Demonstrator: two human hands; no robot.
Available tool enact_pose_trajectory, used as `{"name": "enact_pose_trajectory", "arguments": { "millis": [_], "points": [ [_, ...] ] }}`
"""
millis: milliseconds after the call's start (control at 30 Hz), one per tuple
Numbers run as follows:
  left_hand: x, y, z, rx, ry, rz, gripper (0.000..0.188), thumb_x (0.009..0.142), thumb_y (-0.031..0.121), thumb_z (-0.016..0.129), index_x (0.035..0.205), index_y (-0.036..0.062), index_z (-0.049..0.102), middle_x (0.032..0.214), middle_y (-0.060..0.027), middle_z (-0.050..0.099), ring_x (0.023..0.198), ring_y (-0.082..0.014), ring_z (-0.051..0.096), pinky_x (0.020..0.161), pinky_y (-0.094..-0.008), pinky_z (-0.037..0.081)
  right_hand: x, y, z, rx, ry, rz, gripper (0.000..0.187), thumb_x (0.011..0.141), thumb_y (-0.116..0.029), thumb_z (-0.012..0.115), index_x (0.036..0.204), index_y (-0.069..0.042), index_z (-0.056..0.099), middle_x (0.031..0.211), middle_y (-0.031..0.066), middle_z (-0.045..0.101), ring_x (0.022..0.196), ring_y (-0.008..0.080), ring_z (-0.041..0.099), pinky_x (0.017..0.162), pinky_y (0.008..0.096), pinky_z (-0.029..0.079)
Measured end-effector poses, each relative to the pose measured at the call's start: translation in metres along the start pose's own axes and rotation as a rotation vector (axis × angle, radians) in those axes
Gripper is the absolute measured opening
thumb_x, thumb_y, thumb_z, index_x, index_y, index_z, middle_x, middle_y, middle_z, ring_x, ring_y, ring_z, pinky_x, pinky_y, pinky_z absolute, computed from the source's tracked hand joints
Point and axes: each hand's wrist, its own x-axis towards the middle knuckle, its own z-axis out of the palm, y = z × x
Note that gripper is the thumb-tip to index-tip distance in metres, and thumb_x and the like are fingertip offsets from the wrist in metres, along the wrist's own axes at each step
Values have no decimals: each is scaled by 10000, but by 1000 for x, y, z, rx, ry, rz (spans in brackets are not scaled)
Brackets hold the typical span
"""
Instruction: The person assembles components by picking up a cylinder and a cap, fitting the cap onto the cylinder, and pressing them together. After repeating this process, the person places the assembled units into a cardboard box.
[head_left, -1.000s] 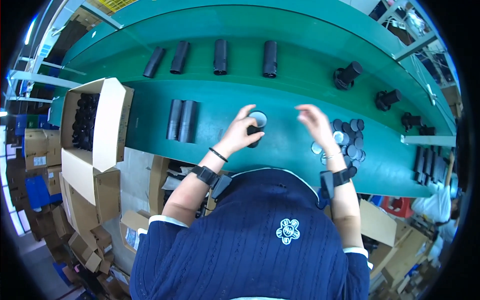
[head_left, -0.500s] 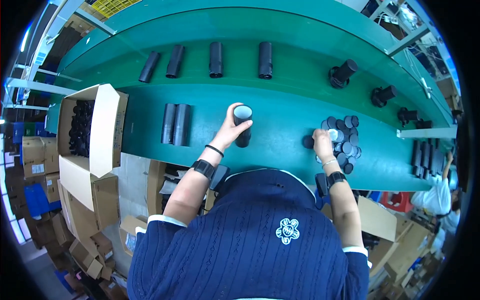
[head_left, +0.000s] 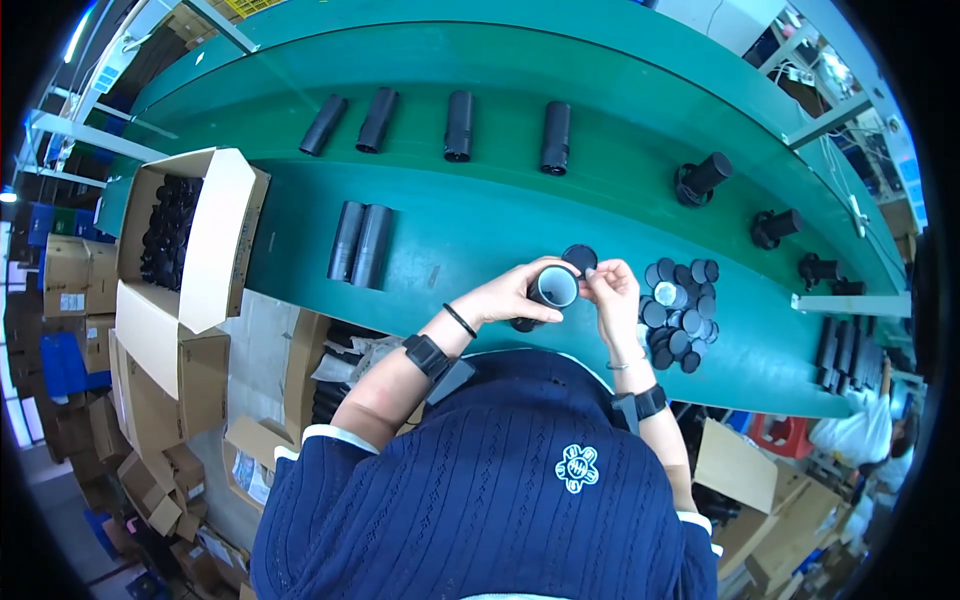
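My left hand (head_left: pixel 514 297) is wrapped round a black tube (head_left: pixel 556 287), whose open end faces up and shows a pale inside. In my right hand (head_left: pixel 614 296) a round black cap (head_left: pixel 580 260) is pinched by its edge, just beyond the tube's mouth. The cap appears apart from the opening or just at its rim; I cannot tell which. To the right of my right hand lies a heap of black round caps (head_left: pixel 690 322), with a pale disc (head_left: pixel 667 293) among them. Two more black tubes (head_left: pixel 360 245) lie side by side on the left of the green table (head_left: pixel 470 220).
Several black tubes (head_left: pixel 459 126) lie spaced along the green strip beyond. Tubes with flanged bases (head_left: pixel 703 180) stand farther right. An open carton (head_left: pixel 222 230) of black parts sits at the left end. More tubes (head_left: pixel 850 350) and another person's arm (head_left: pixel 885 378) are far right.
My right hand has lifted a cap from beside the heap and brought it left to the tube. My left hand has moved the tube right and nearer me. The view has shifted slightly.
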Motion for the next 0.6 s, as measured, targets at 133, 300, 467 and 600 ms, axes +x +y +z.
{"name": "enact_pose_trajectory", "arguments": {
  "millis": [133, 300, 467, 600],
  "points": [
    [-6, -1, -12, -163, -70, -171, 613, 732, 62, 806, 1279, 79, 531, 1132, -3, 587, 1052, -112, 544, 925, -280, 450, -3, -27, 9, 347, -310, 247, 470, 991, -270, 527, 1364, 5, 443, 1181, 114, 594, 874, 186, 643, 738, 314, 559],
    [-9, -11, -20, -227, -161, -222, 633, 737, 37, 793, 1292, 75, 491, 1129, -1, 575, 1058, -110, 532, 917, -283, 450, 2, -30, 4, 402, -549, 409, 532, 973, -284, 560, 1398, -5, 401, 1201, 118, 576, 940, 198, 607, 815, 330, 532],
    [-7, -21, -20, -175, -13, -113, 639, 751, 66, 798, 1286, 76, 449, 1162, -25, 526, 1090, -136, 504, 925, -297, 442, 1, -29, 1, 362, -439, 221, 560, 913, -212, 648, 1394, -75, 395, 1212, 104, 542, 956, 234, 605, 828, 314, 517],
    [-6, -39, -33, 65, 41, -78, 637, 778, 131, 794, 1296, 59, 431, 1238, -64, 475, 1142, -162, 481, 957, -308, 428, 2, -47, 5, -179, -345, 91, 574, 812, -115, 735, 1334, -97, 498, 1273, 105, 522, 1033, 229, 595, 886, 339, 503]
  ]
}}
